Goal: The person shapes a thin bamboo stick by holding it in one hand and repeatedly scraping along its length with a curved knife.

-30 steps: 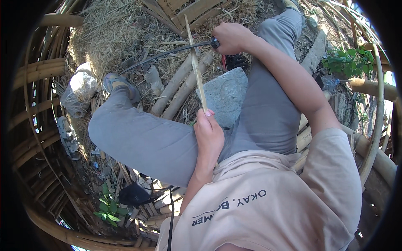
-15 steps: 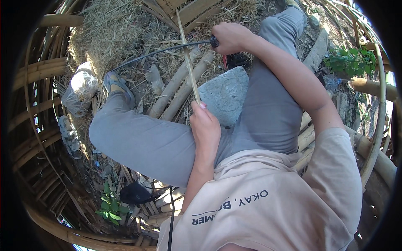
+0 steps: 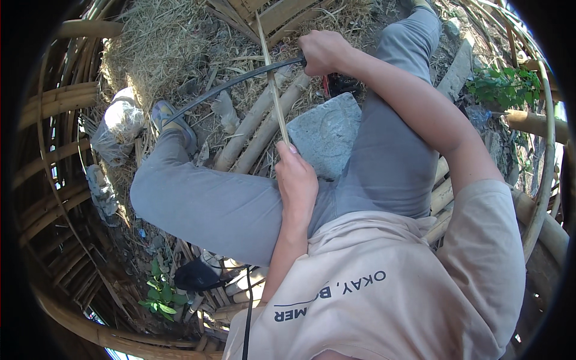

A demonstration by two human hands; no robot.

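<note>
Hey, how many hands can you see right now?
2. The left hand near the middle grips a pale strip at its near end; the right hand, higher up, holds a dark curved blade crossing the strip. No others show.

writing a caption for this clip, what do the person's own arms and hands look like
The left hand and right hand are bare, with no gloves or watch in sight. The right arm wears a plain, short, loose beige T-shirt sleeve; the forearm is uncovered. The left forearm is bare too, its sleeve not discernible.
</note>
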